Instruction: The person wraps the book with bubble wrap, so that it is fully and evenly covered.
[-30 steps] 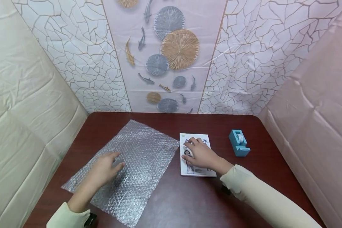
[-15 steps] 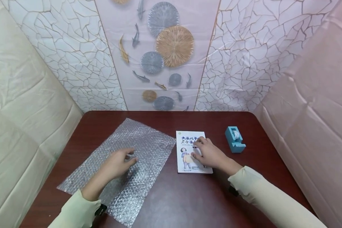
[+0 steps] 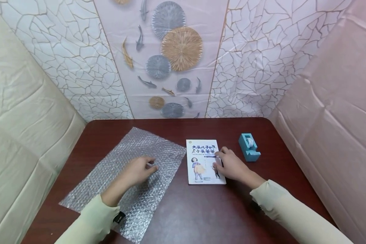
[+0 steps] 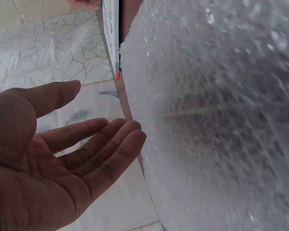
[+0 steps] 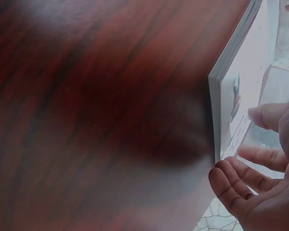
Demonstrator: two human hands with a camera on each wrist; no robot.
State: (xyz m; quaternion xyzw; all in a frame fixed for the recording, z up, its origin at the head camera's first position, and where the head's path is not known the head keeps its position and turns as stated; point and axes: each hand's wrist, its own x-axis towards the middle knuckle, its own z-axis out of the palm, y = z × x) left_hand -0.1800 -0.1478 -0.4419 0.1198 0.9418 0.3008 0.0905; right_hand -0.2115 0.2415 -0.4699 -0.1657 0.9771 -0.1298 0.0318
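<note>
A sheet of bubble wrap (image 3: 158,152) lies flat on the left half of a dark red-brown table (image 3: 201,210). My left hand (image 3: 137,171) is over its middle, palm down. In the left wrist view the left hand (image 4: 62,159) has relaxed, nearly straight fingers just off the bubble wrap (image 4: 216,120) and holds nothing. A thin picture book (image 3: 201,152) lies cover up to the right of the sheet. My right hand (image 3: 230,165) rests at the book's right edge. The right wrist view shows that hand (image 5: 260,187) loosely bent beside the book (image 5: 245,82), not gripping it.
A teal tape dispenser (image 3: 248,147) stands on the table to the right of the book. Patterned sheets close in the table at the back, padded cloth walls at both sides. Bare wood (image 5: 86,96) lies in front of the book.
My right hand slid from the middle of the book's cover to its right edge, uncovering the picture. My left hand moved right and forward across the bubble wrap.
</note>
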